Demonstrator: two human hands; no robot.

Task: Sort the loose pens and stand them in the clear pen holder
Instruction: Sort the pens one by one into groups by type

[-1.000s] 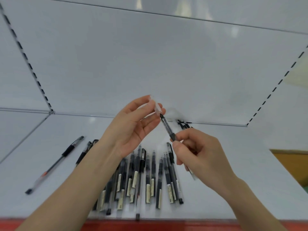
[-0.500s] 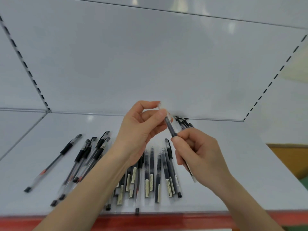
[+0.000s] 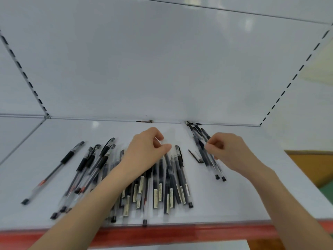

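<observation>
Loose pens lie in groups on a white shelf (image 3: 252, 195). The middle pile of dark pens with labels (image 3: 173, 181) lies under my left hand (image 3: 146, 152), whose curled fingers sit at the pens' top ends; whether they grip one is unclear. Further right is a smaller row of clear pens with black caps (image 3: 219, 170). My right hand (image 3: 228, 152) pinches the upper part of one pen in that row, low on the shelf. I cannot make out a clear pen holder.
At the left lie black-grip pens (image 3: 90, 165) and, apart from them, a lone pen (image 3: 59, 165). A loose black clip (image 3: 195, 156) sits between the middle pile and the right row. The shelf has a red front edge (image 3: 180, 233) and white back wall.
Both hands were raised, pushing a clear cap onto one pen. Now they have dropped to the shelf: the right hand brought that pen down to the right row, the left hand moved onto the middle pile.
</observation>
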